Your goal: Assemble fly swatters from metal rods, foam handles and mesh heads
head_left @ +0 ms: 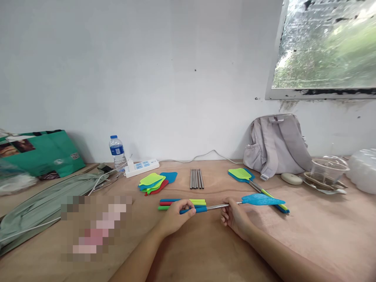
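Note:
A blue fly swatter [263, 199] lies level across both my hands, its head to the right. My left hand [179, 213] is closed on its blue handle, and my right hand [233, 216] grips the metal rod near the head. Just behind my left hand are several loose handles [166, 204] in blue, red, green and yellow. Farther back lies a row of metal rods [196, 179]. To their left is a pile of loose swatter heads [152, 183] in green, blue and red. Whole fly swatters [239, 174] with green and blue heads lie beyond my right hand.
A power strip [142, 167] and a water bottle [116, 152] stand by the wall. At back right are a grey backpack [276, 145], an oval cream case [291, 179] and a clear plastic cup [329, 166]. Grey-green fabric [49, 207] and a green bag [49, 152] lie left.

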The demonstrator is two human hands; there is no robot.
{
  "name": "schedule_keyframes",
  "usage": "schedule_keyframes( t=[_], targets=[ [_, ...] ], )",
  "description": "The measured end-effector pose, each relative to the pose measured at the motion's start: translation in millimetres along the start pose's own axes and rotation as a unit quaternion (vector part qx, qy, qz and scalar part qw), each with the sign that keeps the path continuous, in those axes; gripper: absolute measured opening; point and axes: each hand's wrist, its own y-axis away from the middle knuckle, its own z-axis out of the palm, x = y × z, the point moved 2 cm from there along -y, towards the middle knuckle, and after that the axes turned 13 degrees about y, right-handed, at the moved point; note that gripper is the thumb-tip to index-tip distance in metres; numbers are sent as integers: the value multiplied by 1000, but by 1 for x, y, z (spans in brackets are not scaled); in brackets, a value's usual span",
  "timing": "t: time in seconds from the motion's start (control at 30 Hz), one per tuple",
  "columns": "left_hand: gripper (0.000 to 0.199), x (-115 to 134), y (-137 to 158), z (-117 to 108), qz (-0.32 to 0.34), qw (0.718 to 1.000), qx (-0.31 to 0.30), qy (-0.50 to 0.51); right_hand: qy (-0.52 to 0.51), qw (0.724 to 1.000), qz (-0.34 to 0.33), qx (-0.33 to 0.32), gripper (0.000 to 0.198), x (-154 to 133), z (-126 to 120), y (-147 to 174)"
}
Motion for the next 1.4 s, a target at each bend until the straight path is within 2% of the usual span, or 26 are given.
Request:
schedule_keyframes(
  t=[0.37, 0.57, 0.67, 0.77, 0.87, 1.0, 1.2, 1.4],
  targets=[
    [17, -9, 0, 28, -40, 992, -17, 115, 30, 999, 24, -2, 31, -1, 20, 3],
    [25, -14, -2, 34, -53, 981, -36, 184, 43, 999, 22, -17, 35, 1, 25, 0],
    [27, -10, -3, 28, -52, 983, -33, 171, 54, 998, 15, -18, 33, -1, 23, 0],
    [25, -2, -1, 18, -42, 989, -34, 140, 59, 998, -12, 3, 23, -7, 12, -2],
    [23, 3, 0, 11, -38, 994, -27, 102, 39, 998, -39, 10, 26, -10, -1, -4],
    [22, 3, 0, 9, -17, 998, -17, 64, 4, 999, -29, 21, 26, -6, -9, -8],
    [17, 0, 1, 19, -8, 999, 1, 32, -12, 997, -36, 65, 24, -2, -5, -5],
    [17, -5, 0, 21, -7, 999, 19, 36, -39, 997, -34, 57, 24, -2, 6, 2]
  ],
)
